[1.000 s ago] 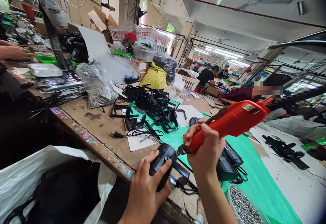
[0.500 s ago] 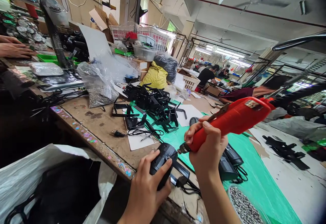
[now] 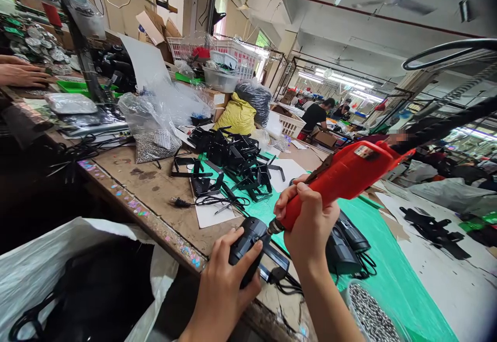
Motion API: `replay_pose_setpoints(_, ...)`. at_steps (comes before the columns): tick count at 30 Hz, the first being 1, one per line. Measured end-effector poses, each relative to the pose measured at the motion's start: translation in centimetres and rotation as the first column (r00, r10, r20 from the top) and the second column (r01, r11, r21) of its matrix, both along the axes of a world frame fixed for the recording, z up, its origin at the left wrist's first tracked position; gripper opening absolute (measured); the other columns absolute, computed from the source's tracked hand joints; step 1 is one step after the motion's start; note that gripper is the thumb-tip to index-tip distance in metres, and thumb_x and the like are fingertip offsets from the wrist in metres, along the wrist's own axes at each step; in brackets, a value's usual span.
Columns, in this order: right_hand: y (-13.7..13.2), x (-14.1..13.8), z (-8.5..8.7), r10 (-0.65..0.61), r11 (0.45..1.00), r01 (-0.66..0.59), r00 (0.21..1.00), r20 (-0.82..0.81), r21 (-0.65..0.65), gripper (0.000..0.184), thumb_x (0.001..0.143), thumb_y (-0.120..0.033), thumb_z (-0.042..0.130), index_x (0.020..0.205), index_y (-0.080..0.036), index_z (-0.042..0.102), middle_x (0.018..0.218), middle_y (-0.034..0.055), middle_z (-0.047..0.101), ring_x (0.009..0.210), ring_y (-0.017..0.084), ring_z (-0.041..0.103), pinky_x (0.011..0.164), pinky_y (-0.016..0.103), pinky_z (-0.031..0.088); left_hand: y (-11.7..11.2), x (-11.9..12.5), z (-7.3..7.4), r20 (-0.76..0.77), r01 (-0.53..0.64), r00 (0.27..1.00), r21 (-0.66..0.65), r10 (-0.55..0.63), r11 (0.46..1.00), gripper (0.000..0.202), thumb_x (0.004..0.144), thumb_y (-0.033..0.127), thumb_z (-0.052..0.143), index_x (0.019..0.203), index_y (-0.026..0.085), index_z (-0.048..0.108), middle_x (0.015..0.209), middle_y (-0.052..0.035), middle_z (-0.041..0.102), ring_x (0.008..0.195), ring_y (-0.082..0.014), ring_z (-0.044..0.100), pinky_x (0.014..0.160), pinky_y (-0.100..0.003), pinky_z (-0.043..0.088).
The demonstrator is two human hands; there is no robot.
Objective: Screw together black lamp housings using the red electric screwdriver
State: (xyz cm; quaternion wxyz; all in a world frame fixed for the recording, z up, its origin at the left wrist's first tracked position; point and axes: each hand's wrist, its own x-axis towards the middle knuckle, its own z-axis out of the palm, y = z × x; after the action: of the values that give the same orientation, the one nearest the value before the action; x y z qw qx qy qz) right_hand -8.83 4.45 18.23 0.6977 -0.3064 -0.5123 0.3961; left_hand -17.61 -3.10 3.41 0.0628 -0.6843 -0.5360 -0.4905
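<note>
Brimming with small screws, bowl beside right hand.

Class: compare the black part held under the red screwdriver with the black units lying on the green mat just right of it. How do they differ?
The black part is gripped by the left hand at the table edge, with the red screwdriver tip on it; the black units lie untouched on the green mat, behind the right hand. Both are dark plastic with cords.

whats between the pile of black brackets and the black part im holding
In the head view, a white sheet of paper lies there on the table, with a thin black cord and plug across it, short of the black part.
</note>
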Motion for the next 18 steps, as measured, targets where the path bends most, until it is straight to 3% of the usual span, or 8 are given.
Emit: replay_pose_setpoints(18,-0.40,-0.33,-0.26,-0.027,0.999,0.028,0.999,-0.026,0.034,0.015,0.082,-0.028,0.066,0.088,-0.020,0.055,0.051,-0.0049,0.058,0.036,0.009,0.045,0.037,0.020,0.038,0.10,0.11,0.01,-0.014,-0.016,1.000,0.018,0.017,1.000,0.052,0.085,0.010,0.062,0.132,0.030,0.057,0.135,-0.0129,0.047,0.118,-0.0369,0.061,0.083,-0.057,0.066)
